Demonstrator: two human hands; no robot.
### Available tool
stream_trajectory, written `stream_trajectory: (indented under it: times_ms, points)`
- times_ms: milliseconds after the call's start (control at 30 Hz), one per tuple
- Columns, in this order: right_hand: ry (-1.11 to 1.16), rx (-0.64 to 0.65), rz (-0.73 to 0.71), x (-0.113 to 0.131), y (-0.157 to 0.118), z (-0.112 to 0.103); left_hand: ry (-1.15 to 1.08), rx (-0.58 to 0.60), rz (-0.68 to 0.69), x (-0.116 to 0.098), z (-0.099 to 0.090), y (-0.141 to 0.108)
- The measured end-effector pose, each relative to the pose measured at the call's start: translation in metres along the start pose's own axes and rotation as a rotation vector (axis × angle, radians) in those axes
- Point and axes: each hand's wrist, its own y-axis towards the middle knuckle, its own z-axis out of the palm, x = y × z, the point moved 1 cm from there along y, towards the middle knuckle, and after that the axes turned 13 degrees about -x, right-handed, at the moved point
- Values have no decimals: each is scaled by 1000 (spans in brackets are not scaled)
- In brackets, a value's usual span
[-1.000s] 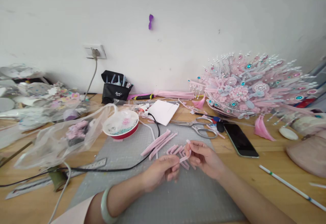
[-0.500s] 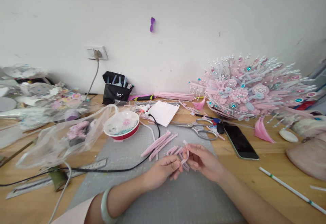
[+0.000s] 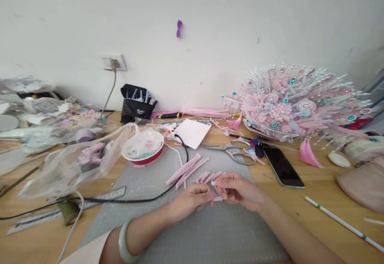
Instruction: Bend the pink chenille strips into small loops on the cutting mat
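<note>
Between my two hands is a short pale pink pipe cleaner [image 3: 218,199], bent and partly hidden by fingers. My left hand [image 3: 192,198] pinches one part of it with thumb and forefinger. My right hand [image 3: 240,190] is closed on another part, close to the left fingertips. Just beyond my hands lie several short pink pipe cleaner pieces [image 3: 207,177] in a row on the grey cutting mat [image 3: 168,232]. Farther left, longer pink pipe cleaners [image 3: 189,171] lie in a bundle across the black cable.
Scissors [image 3: 231,152] and a phone [image 3: 283,167] lie right of the mat. A large pink beaded headdress [image 3: 288,104] stands at the back right. A red and white bowl [image 3: 143,148] of beads sits left, near a black pouch [image 3: 136,110]. A black cable [image 3: 132,201] crosses the mat.
The pink pipe cleaner, upright between my hands before, is now lower and bent closer to the mat. My right fingers have lowered slightly and both hands stay close together.
</note>
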Motion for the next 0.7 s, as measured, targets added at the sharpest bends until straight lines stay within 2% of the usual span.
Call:
stream_trajectory:
  times_ms: [267, 433, 700]
  points:
    - [-169, -17, 40, 0, 0, 1, -63, -36, 0, -1, 2, -2]
    - [-288, -6, 77, -1, 0, 4, -52, -13, 22, -1, 2, 0]
    - [-314, 14, 97, 0, -1, 3, 18, 19, 73, 0, 1, -2]
